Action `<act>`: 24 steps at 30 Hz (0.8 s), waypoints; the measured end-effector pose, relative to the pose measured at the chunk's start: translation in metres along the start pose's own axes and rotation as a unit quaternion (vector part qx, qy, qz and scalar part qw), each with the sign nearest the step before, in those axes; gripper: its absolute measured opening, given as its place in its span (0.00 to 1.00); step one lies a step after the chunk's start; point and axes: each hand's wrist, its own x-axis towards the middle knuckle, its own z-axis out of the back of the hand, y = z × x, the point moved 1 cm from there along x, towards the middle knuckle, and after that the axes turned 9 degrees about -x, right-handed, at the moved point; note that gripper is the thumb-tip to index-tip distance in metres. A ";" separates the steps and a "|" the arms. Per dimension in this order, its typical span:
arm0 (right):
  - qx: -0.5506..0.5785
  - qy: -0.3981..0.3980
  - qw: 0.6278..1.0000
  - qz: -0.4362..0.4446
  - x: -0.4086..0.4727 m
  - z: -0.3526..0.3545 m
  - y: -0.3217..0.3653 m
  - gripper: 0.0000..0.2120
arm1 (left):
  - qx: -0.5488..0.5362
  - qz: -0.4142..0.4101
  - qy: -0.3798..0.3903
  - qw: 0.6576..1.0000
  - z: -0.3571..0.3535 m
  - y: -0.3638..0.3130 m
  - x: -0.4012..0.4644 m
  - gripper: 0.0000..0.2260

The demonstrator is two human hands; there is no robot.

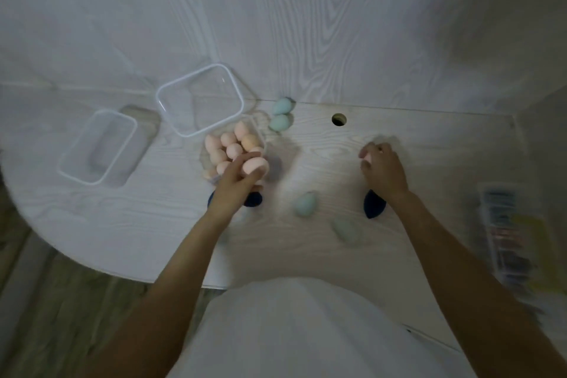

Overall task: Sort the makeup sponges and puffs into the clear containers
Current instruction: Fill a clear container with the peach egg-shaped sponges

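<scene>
The counter (352, 163) is pale wood with wavy grain lines and a small round hole (338, 119) near its back edge.

The sponges are soft, smooth and shaped like eggs. The left hand (237, 178) curls its fingers round one pink sponge (255, 165) and holds it just above the near end of a clear plastic tub (260, 139). That tub is packed with pink and peach sponges (233, 147); about nine show, but the hand hides some. The right hand (382, 167) is curled over another pink sponge (369, 158), out toward the right side of the counter. Only a small bit of that sponge peeks out between the fingers.

Two pale green sponges (281, 114) lie touching each other by the back edge, just right of the tubs. Two more green sponges (306, 203) lie near the front, between the two arms; they look blurry. One dark blue sponge (372, 204) lies partly under the right wrist. More dark blue (253, 199) shows under the left hand; I cannot tell how many sponges that is.

There are three clear tubs with round corners. The wide tub (199, 98) has a white rim and sits behind the full one. A long tub (95, 147) sits near the left edge.

A blurry clear box (506, 230) with dark bits inside sits at the right edge.
</scene>
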 end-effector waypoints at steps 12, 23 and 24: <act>0.215 -0.001 0.970 0.116 -0.069 -0.024 0.168 0.26 | 0.506 -0.146 -0.037 0.849 0.122 -0.005 0.054 0.14; 0.274 -0.084 0.957 0.035 -0.062 -0.034 0.185 0.19 | 0.702 -0.163 0.027 0.692 0.117 0.013 0.082 0.09; 0.283 -0.085 0.955 0.035 -0.059 -0.037 0.187 0.17 | 0.705 -0.158 0.033 0.691 0.118 0.014 0.084 0.09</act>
